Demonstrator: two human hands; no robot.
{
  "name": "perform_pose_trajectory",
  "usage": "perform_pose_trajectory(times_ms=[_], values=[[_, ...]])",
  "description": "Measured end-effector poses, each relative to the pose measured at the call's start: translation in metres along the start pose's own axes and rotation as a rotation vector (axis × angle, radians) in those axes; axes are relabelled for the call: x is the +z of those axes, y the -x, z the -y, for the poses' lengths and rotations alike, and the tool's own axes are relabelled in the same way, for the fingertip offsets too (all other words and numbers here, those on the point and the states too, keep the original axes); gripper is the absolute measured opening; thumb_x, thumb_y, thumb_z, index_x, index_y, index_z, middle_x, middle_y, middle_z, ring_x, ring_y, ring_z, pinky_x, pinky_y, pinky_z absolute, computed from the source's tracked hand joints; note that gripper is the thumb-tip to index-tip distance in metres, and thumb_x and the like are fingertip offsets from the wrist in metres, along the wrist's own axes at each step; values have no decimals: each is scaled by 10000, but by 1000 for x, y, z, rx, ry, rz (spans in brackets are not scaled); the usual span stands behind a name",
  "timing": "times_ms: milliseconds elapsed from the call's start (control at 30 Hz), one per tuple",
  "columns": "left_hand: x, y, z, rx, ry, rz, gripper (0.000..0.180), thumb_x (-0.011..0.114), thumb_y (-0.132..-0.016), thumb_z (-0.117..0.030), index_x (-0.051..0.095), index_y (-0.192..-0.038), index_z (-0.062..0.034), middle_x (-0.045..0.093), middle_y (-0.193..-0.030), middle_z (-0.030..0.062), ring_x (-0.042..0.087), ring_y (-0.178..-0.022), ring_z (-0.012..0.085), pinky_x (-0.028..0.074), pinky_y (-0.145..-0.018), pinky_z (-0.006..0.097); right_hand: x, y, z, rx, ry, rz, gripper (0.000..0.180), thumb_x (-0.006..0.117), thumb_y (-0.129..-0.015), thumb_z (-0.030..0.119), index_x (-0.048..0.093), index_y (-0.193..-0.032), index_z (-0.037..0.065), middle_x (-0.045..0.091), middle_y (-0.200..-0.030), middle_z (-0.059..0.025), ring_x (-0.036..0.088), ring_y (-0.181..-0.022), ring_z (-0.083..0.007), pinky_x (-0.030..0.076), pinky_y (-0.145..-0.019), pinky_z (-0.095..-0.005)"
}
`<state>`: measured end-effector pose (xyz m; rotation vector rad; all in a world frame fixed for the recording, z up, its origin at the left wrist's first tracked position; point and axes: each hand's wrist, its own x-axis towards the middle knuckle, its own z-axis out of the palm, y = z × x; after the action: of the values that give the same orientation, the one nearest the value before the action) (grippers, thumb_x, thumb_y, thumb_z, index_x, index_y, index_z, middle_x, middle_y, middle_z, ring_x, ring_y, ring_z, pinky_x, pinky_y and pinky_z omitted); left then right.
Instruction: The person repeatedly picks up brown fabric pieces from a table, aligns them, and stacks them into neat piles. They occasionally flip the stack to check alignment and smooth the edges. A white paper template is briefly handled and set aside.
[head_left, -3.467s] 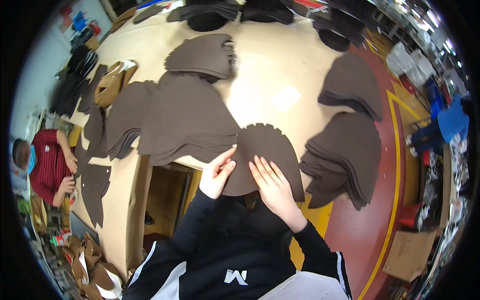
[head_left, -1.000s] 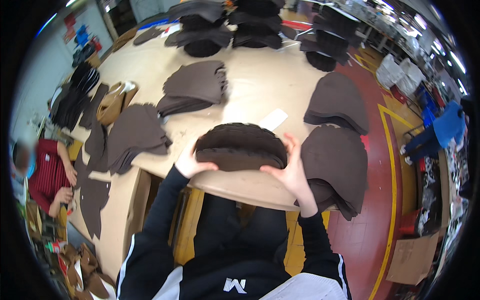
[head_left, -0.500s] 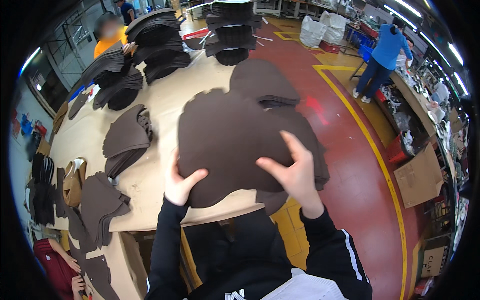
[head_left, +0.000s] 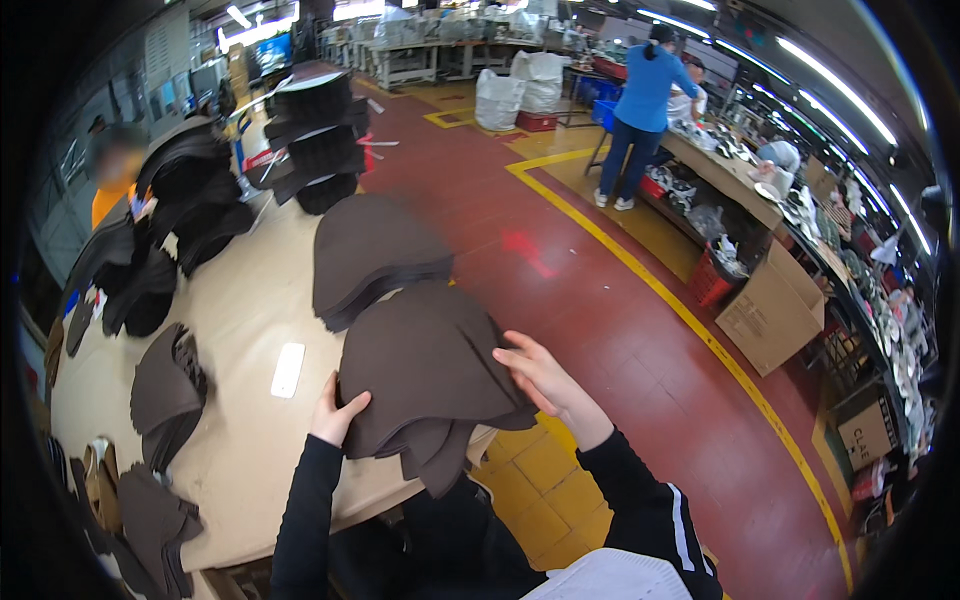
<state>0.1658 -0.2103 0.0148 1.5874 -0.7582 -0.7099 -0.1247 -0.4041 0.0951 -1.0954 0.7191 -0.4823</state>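
A stack of dark brown cut sheets (head_left: 425,365) with curved edges lies at the near corner of the table, its lower sheets hanging over the edge. My left hand (head_left: 337,412) rests against the stack's left side, thumb over the margin and fingers apart from it. At the right side, my right hand (head_left: 545,382) has its fingers spread, the tips at the sheets' edge. Just beyond lies a second brown stack (head_left: 375,250) with a rounded outline. A flat white rectangular object (head_left: 287,370) lies on the table left of the stacks.
The beige table (head_left: 255,455) carries smaller brown piles (head_left: 168,395) at left and tall dark stacks (head_left: 315,140) at the far end. A person in orange (head_left: 110,195) stands beyond them. Right, a person in blue (head_left: 645,95) works at a bench across the red floor (head_left: 640,400).
The large brown sheet between my hands has come down onto the near stack. My right hand's fingers have moved out to its edge. My view has swung right, uncovering the white object.
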Motion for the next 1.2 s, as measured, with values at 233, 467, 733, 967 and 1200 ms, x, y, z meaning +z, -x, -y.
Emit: perform_pose_trajectory(times_ms=[233,467,733,967,1200], values=[[4,5,-8,-146,332,69,831,767,-828,-122,288,-1494,10,430,-1455,174,432,-1338,255,356,-1105,349,28,-29,22,306,-236,289,561,714,-897,277,505,-1340,3,624,-1239,-158,653,-1038,-225,536,-928,-379],[-20,11,15,7,426,151,750,574,-976,-440,242,-1526,-52,406,-1496,132,401,-1377,260,376,-1104,386,58,-17,22,-88,35,278,761,780,-727,30,407,-1389,-27,557,-1299,-155,551,-1198,-234,451,-1025,-360],[-101,40,24,189,471,170,1045,809,-756,-517,278,-1510,-25,450,-1463,137,459,-1335,287,373,-1101,408,129,16,21,-420,-16,739,796,766,-774,8,352,-1452,-46,520,-1382,-122,494,-1254,-172,383,-1081,-320],[-209,113,2,418,167,-256,1119,894,-597,-572,395,-1424,-7,556,-1304,101,553,-1195,242,436,-1009,379,186,8,3,-554,211,937,897,825,-774,172,299,-1474,-24,525,-1377,-179,491,-1281,-244,379,-1089,-370],[-185,180,45,515,-31,-354,1067,893,-675,-466,354,-1455,23,539,-1367,121,542,-1207,214,427,-1035,387,207,17,-75,-760,789,713,1074,869,-673,346,230,-1490,68,459,-1389,-223,476,-1282,-403,409,-1050,-455]])
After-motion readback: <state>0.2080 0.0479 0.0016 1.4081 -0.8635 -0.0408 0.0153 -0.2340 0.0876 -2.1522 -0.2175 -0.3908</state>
